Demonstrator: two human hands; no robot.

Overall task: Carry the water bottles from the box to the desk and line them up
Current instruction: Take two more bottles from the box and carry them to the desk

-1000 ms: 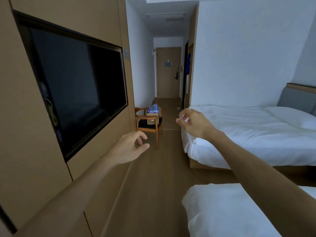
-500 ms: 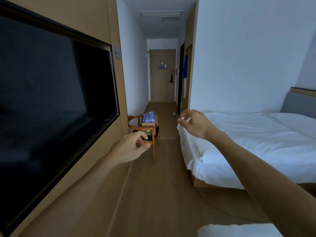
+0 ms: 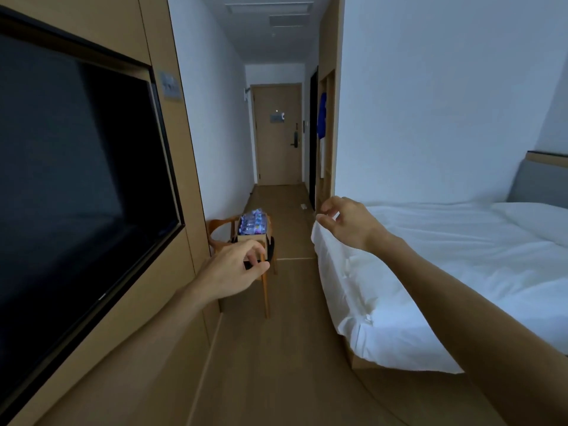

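Observation:
A cardboard box [image 3: 251,237] rests on a wooden chair [image 3: 265,287] against the left wall, some way ahead of me. Several water bottles [image 3: 253,222] with blue labels stick up out of it. My left hand [image 3: 233,271] is held out in front of the chair, fingers loosely curled, holding nothing. My right hand [image 3: 349,222] is raised over the corner of the bed, fingers curled and apart, also holding nothing. Both hands are well short of the box. No desk is in view.
A large dark TV [image 3: 73,179] is set in the wooden wall on my left. A bed [image 3: 430,272] with white sheets fills the right side. A wood-floored passage [image 3: 285,302] runs between them to a closed door [image 3: 278,133].
I have moved forward along the passage. The chair and box look larger and nearer, and the second bed at the bottom has dropped out of view. Both hands stay raised and hold nothing.

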